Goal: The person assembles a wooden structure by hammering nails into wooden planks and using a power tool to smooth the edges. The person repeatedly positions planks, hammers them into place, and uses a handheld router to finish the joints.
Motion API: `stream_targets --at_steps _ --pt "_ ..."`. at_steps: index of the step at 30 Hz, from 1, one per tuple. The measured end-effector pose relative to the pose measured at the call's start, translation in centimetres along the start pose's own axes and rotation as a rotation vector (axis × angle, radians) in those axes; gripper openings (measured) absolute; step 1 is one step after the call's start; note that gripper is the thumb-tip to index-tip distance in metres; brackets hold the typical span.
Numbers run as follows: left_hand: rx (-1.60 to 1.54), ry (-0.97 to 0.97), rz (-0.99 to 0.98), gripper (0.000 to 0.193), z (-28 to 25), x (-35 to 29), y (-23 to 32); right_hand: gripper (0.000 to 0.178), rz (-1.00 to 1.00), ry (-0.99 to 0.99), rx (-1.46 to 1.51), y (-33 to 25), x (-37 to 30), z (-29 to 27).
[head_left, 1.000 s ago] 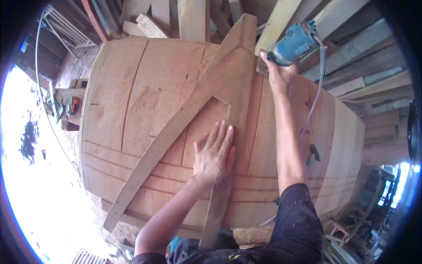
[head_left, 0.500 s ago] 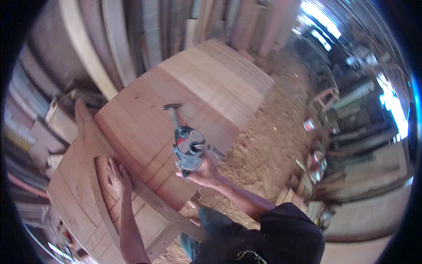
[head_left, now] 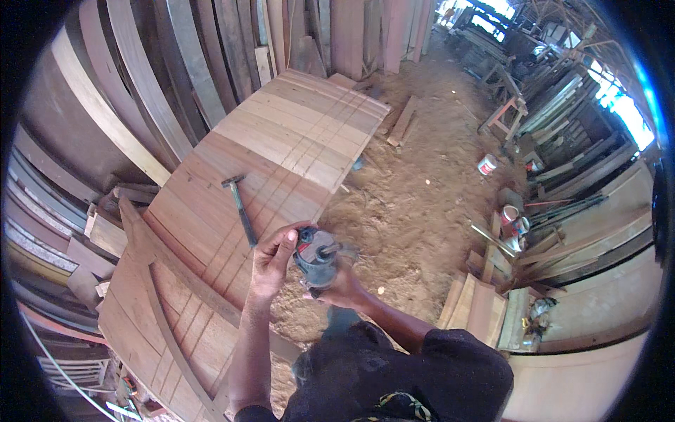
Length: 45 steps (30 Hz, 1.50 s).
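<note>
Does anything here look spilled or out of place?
Yes: loose brown debris, probably sawdust, is strewn widely underfoot, as if spilled. A hammer also lies loose on the wooden panel. I see no clear damage.

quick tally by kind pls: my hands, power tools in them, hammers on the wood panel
Hands: 2, left hand and right hand
Power tool: 1, held in the right hand
Hammer: 1, lying on the wood panel
Total: 4

Both forearms [head_left: 251, 344] converge, the thumb-up left grip [head_left: 272, 264] just beside the clasped right grip [head_left: 342, 285].
</note>
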<state>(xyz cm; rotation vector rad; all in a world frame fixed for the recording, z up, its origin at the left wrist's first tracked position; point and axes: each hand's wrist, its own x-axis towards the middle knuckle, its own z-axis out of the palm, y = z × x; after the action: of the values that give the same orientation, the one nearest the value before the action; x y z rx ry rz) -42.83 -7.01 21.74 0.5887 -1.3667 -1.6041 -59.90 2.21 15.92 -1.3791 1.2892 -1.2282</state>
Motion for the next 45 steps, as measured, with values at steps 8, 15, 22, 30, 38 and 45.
stream_targets --at_steps 8,15,22,30,38,45 --pt "0.217 0.04 -0.062 0.029 -0.2 6.6 0.8 0.078 -0.009 -0.234 0.304 4.2 6.9 -4.6" --pt "0.171 0.088 -0.154 0.027 1.7 14.2 -1.0 0.059 0.047 -0.28 0.109 4.6 13.6 -9.9" --pt "0.349 0.228 -0.188 0.031 2.1 19.8 -4.8 0.074 0.073 -0.365 0.035 9.6 18.4 -13.2" --pt "0.262 0.589 -0.192 0.057 0.4 14.6 -10.3 0.051 0.25 -0.255 0.164 10.3 27.6 -14.9" --pt "0.254 1.412 -0.364 0.051 2.6 -8.5 -13.2 0.044 0.297 0.01 0.11 14.8 39.5 -16.3" --pt "0.213 1.792 -0.405 0.043 6.3 -17.7 -15.8 0.055 0.426 0.059 0.054 16.6 44.7 -17.6"
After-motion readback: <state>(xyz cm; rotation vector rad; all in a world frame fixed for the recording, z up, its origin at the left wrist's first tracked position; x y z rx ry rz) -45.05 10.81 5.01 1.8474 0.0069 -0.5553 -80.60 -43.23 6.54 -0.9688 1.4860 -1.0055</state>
